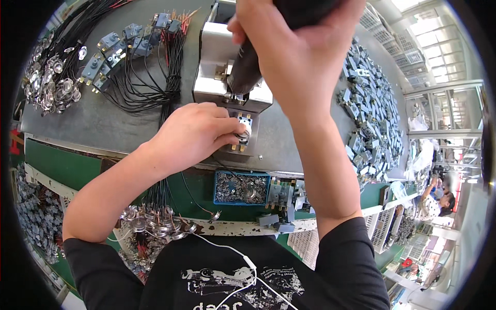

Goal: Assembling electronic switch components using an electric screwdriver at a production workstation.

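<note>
My right hand (302, 64) is wrapped round a dark power screwdriver (245, 71), which points down at a metal fixture (213, 49) with brass and steel parts. The lower end of the tool meets the front of the fixture; its tip is hard to make out. Just in front, my left hand (188, 133) pinches a small grey switch (243, 125) with brass terminals. This switch rests on a metal plate (249, 148) at the fixture's foot. A round metal piece shows under my fingertips, partly hidden by them.
Bundled black wires (173, 67) with grey switches lie left of the fixture, beside round metal parts (54, 85). Many grey switches (374, 111) are heaped at the right. A blue tray of small metal pieces (216, 188) sits below the bench edge. Another person (431, 204) is far right.
</note>
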`<state>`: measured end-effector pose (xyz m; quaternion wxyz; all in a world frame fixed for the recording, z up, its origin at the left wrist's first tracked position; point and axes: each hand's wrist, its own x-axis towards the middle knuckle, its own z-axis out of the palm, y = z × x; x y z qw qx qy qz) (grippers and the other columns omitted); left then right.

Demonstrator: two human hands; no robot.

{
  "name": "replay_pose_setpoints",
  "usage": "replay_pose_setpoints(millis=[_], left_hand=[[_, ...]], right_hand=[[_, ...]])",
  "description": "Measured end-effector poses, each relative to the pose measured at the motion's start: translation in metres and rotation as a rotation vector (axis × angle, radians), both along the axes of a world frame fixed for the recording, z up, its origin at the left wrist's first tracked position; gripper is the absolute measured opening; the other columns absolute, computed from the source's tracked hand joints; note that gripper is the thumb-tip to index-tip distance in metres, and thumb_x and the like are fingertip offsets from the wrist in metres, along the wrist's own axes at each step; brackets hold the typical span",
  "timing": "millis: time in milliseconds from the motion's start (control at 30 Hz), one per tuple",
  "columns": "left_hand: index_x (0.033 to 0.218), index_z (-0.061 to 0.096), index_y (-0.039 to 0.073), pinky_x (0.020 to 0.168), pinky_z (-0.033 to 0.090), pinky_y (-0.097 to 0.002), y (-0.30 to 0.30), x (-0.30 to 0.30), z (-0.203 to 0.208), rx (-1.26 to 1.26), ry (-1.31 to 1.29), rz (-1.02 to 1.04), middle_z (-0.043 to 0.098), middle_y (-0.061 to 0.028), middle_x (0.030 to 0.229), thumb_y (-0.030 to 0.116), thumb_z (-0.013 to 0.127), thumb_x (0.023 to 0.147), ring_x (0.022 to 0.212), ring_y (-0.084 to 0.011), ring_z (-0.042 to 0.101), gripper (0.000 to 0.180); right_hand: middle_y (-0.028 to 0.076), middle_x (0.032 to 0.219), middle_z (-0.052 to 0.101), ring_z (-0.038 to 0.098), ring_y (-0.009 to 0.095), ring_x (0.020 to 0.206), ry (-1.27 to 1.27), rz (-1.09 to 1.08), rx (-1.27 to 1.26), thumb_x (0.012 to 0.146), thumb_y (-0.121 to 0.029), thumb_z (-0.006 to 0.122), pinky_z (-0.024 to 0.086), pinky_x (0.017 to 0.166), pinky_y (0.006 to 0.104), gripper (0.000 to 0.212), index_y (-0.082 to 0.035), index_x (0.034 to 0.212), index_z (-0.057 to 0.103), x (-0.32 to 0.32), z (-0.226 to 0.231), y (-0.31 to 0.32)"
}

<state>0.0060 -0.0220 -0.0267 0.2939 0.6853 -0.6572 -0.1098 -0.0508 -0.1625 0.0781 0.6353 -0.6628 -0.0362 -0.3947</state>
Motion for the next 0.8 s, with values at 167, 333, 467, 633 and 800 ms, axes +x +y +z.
replay_pose_setpoints(millis=[167,333,467,633,800], left_hand=[[0.103,0.074,0.013,0.077,0.054,-0.0419,0.003,-0.001,-0.005,-0.019,0.069,0.020,0.067,-0.0038,0.086,0.024,0.073,0.090,0.089,-0.0269,0.067,0.017],[0.104,0.073,0.013,0.075,0.055,-0.0417,-0.003,-0.001,0.000,-0.025,0.056,0.000,0.068,-0.0036,0.085,0.021,0.074,0.089,0.088,-0.0273,0.068,0.016],[0.105,0.073,0.013,0.075,0.055,-0.0415,0.002,0.000,0.000,0.015,0.058,0.021,0.068,-0.0037,0.085,0.021,0.074,0.089,0.088,-0.0272,0.068,0.018],[0.104,0.074,0.013,0.072,0.054,-0.0406,0.000,0.000,-0.003,-0.042,0.044,0.012,0.067,-0.0053,0.085,0.016,0.080,0.084,0.081,-0.0272,0.066,0.021],[0.104,0.074,0.012,0.073,0.054,-0.0407,-0.002,0.000,0.000,-0.032,0.026,0.014,0.068,-0.0056,0.087,0.016,0.080,0.084,0.082,-0.0273,0.067,0.021]], right_hand=[[0.011,0.094,0.071,0.069,0.014,0.070,0.192,-0.319,0.086,0.086,0.012,0.074,0.055,0.056,0.0257,0.051,0.001,0.128,0.047,-0.032,0.016,0.017],[0.009,0.091,0.071,0.067,0.012,0.069,-0.463,0.101,-0.254,0.086,0.011,0.075,0.054,0.056,0.0243,0.041,0.002,0.120,0.053,0.003,-0.022,-0.053],[0.009,0.092,0.070,0.066,0.010,0.070,0.171,-0.205,0.068,0.088,0.011,0.075,0.053,0.057,0.0241,0.039,0.002,0.118,0.052,-0.036,-0.008,-0.012],[0.010,0.094,0.069,0.066,0.010,0.073,0.012,-0.152,0.114,0.087,0.010,0.075,0.054,0.058,0.0246,0.040,0.002,0.118,0.051,-0.040,-0.011,-0.005],[0.010,0.095,0.069,0.066,0.010,0.075,-0.749,0.162,-0.476,0.087,0.011,0.075,0.055,0.059,0.0248,0.042,0.002,0.119,0.049,0.000,-0.033,-0.053]])
